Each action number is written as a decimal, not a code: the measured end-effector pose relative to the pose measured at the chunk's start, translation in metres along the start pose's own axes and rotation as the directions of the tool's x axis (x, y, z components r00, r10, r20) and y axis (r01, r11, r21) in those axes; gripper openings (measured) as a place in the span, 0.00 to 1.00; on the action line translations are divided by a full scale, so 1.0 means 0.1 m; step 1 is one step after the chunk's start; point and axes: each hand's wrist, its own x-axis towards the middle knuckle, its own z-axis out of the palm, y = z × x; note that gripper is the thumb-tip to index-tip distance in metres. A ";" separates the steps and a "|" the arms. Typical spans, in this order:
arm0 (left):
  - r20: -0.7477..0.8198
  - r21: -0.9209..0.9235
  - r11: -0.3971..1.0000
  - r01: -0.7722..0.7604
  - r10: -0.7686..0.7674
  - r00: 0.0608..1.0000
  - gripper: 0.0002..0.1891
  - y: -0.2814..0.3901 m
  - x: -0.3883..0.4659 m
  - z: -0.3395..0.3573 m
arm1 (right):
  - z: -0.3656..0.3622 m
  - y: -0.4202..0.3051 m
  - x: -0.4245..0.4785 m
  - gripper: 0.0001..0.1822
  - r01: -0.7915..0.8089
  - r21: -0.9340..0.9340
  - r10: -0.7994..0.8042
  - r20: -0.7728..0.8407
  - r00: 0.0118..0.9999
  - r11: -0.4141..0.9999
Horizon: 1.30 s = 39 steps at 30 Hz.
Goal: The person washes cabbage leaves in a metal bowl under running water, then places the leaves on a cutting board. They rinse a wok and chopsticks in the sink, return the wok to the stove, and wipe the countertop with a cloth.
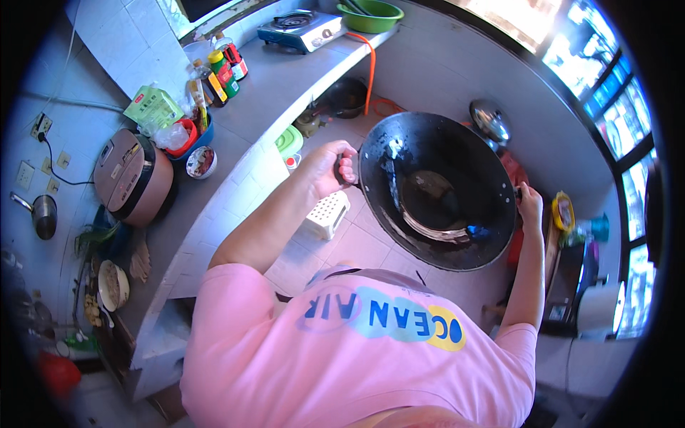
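A large dark wok [437, 191] is held up in front of my chest, between both hands, with its inside facing the camera and a wet shine in it. My left hand [336, 168] grips the wok's handle on the picture's left side. On the opposite rim my right hand [530, 203] is closed around the other handle. Beneath the wok lies the tiled floor [353, 241], where a white perforated plastic stool [329, 215] stands.
Along the left counter [214, 155] stand a rice cooker [134, 176], bottles [222, 74], bowls and a gas stove [302, 29]. A green basin [372, 17] sits past the stove, and an orange hose [370, 69] hangs over the counter edge. A shiny metal lid [489, 120] is by the far wall.
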 end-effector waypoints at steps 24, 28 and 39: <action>-0.556 0.064 0.747 -0.662 0.577 0.598 0.11 4.16 2.64 -0.63 | 5.57 -3.60 5.23 0.23 0.503 0.048 -0.478 0.402 0.781 0.863; -0.611 0.068 0.688 -0.722 0.601 0.516 0.12 4.76 3.04 -0.94 | 6.60 -4.22 5.76 0.22 0.622 0.012 -0.552 0.474 0.686 0.783; -0.790 0.069 0.590 -0.804 0.525 0.317 0.13 5.86 3.88 -1.28 | 8.49 -5.03 6.60 0.23 0.753 0.135 -0.678 0.556 0.481 0.645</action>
